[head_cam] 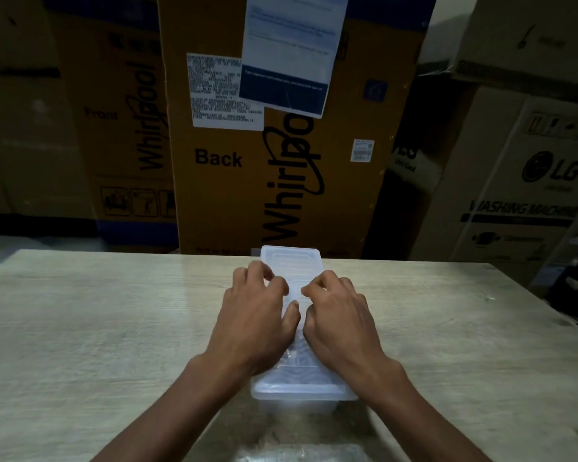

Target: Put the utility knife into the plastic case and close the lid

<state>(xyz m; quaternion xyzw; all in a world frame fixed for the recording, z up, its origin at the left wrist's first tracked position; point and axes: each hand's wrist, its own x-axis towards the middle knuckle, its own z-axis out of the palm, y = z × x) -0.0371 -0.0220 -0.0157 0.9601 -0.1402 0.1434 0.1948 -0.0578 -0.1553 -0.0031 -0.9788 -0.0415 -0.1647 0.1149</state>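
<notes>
Ana: Knife first, where is it? I can't see it.

Ben: Me neither. The plastic case (297, 391) is cloudy and two hands cover most of it. I think the knife is inside, but I can't tell for sure.

Ana: Where is the case?

Ben: It lies on the wooden table (80, 328), in the middle, with its long side pointing away from the person. The lid (289, 260) is on top of it.

Ana: What are the hands doing?

Ben: The left hand (254, 325) and the right hand (339, 323) both lie on the lid, side by side. The fingers (269, 278) are bent, with the tips on the plastic. They are not wrapped around anything. They look like they are pushing down.

Ana: Why two hands?

Ben: The lid is long. I think pushing on both sides at once helps it sit flat, so one edge does not pop up.

Ana: Is it shut?

Ben: It looks nearly flat, but I can't tell if the far end has clicked.

Ana: And those big things behind?

Ben: Tall cardboard boxes (281, 145), just past the table's far edge.
</notes>
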